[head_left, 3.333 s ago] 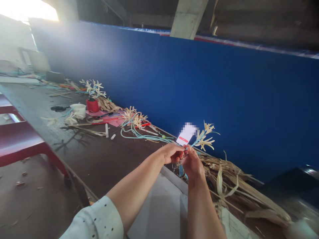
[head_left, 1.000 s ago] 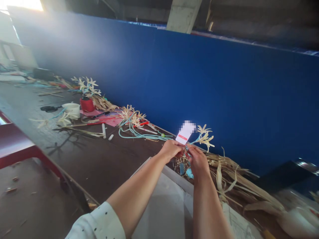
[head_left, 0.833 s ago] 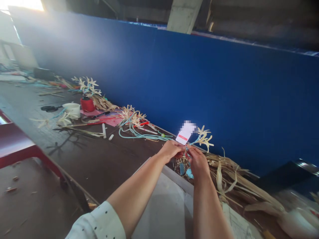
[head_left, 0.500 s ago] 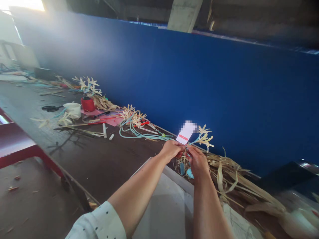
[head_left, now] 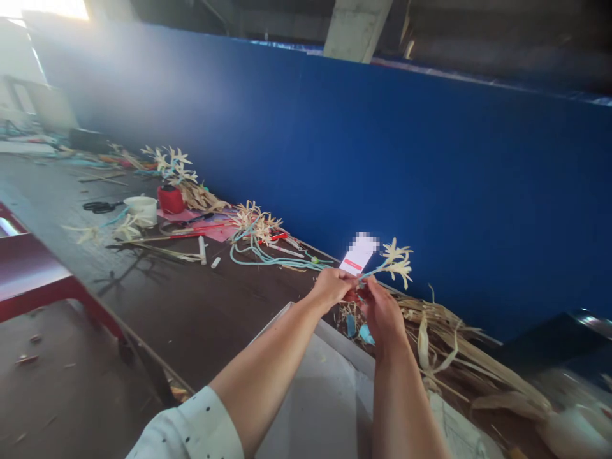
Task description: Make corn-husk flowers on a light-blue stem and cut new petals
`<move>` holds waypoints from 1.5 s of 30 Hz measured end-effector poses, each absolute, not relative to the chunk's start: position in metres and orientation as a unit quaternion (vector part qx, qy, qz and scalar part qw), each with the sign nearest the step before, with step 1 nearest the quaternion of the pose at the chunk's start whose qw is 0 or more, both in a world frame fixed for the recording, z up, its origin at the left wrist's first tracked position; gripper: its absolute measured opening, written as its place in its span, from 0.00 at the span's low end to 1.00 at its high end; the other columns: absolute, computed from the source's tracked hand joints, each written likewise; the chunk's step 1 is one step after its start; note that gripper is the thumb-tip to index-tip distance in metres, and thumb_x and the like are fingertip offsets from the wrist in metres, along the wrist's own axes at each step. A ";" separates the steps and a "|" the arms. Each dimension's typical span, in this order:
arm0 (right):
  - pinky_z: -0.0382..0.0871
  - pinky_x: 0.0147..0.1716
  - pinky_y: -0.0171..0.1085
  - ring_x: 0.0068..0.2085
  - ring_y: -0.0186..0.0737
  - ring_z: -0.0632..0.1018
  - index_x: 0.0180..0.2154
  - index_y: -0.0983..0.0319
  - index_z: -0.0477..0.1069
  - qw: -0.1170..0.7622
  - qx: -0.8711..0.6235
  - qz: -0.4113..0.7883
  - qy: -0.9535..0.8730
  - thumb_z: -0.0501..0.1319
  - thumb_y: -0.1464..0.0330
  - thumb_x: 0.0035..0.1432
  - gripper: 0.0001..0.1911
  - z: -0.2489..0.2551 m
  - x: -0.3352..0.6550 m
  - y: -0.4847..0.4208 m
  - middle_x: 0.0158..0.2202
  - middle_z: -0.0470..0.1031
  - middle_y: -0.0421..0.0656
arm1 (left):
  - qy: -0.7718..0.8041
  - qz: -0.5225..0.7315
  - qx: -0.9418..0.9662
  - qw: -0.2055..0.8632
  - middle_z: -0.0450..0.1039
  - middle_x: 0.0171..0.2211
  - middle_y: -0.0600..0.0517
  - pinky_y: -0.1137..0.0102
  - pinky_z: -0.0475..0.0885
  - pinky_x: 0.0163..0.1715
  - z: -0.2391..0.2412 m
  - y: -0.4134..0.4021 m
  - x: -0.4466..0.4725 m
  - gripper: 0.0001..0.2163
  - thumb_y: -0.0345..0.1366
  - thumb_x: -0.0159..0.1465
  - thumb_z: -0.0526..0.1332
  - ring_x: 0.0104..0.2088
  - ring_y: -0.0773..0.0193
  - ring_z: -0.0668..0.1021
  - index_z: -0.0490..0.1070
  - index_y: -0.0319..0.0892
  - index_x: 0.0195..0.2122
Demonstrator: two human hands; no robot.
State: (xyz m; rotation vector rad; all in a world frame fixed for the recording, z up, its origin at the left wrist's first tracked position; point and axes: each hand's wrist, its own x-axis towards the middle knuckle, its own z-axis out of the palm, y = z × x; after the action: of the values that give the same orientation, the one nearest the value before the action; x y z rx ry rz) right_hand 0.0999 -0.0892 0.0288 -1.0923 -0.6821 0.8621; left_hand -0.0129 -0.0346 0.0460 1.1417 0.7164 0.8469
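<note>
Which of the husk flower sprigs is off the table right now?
The flower sprig pinched between the left hand and right hand, raised before the blue wall. The middle cluster and the far cluster lie on the table.

dark table [head_left: 191, 306] | husk flowers [head_left: 255, 223] | scissors [head_left: 98, 206] | dry husks [head_left: 459, 350]

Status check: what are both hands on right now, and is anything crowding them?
Left hand and right hand: both pinching the flower stem. White card just behind. Dry husks heaped alongside.
</note>
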 end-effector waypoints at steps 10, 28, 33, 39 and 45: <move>0.65 0.32 0.34 0.29 0.36 0.72 0.29 0.61 0.75 0.671 -0.556 0.324 -0.368 0.70 0.59 0.41 0.15 0.028 0.096 -0.089 0.26 0.74 0.39 | 0.343 0.425 0.474 0.691 0.68 0.17 0.55 0.74 0.71 0.25 0.049 -0.033 -0.012 0.02 0.29 0.55 0.63 0.19 0.70 0.71 0.74 0.36 0.27; 0.66 0.32 0.35 0.29 0.36 0.71 0.25 0.59 0.73 0.702 -0.510 0.356 -0.348 0.67 0.64 0.41 0.07 0.031 0.088 -0.089 0.26 0.73 0.38 | 0.324 0.403 0.437 0.737 0.68 0.18 0.55 0.76 0.71 0.24 0.052 -0.036 -0.014 0.03 0.29 0.54 0.65 0.18 0.75 0.70 0.74 0.34 0.29; 0.66 0.31 0.36 0.29 0.37 0.71 0.25 0.59 0.74 0.709 -0.503 0.357 -0.343 0.68 0.64 0.40 0.08 0.028 0.091 -0.088 0.26 0.73 0.39 | 0.311 0.396 0.433 0.747 0.68 0.18 0.55 0.75 0.71 0.24 0.053 -0.035 -0.017 0.02 0.28 0.55 0.64 0.18 0.75 0.69 0.74 0.34 0.29; 0.67 0.32 0.37 0.29 0.37 0.72 0.26 0.58 0.74 0.705 -0.510 0.342 -0.355 0.67 0.63 0.42 0.07 0.026 0.093 -0.088 0.27 0.73 0.39 | 0.282 0.384 0.429 0.768 0.68 0.19 0.54 0.75 0.71 0.24 0.052 -0.032 -0.018 0.03 0.28 0.54 0.66 0.19 0.74 0.70 0.73 0.34 0.28; 0.66 0.32 0.37 0.28 0.37 0.71 0.25 0.57 0.73 0.708 -0.505 0.342 -0.356 0.67 0.63 0.42 0.07 0.027 0.093 -0.087 0.25 0.72 0.39 | 0.288 0.382 0.429 0.766 0.68 0.18 0.55 0.76 0.71 0.24 0.052 -0.032 -0.019 0.04 0.29 0.54 0.65 0.19 0.74 0.70 0.73 0.33 0.28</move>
State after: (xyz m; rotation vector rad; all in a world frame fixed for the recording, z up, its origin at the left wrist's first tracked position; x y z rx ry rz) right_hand 0.0929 -0.0868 0.0268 -1.1217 -0.7900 0.7601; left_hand -0.0188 -0.0324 0.0524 0.9307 0.6260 0.8295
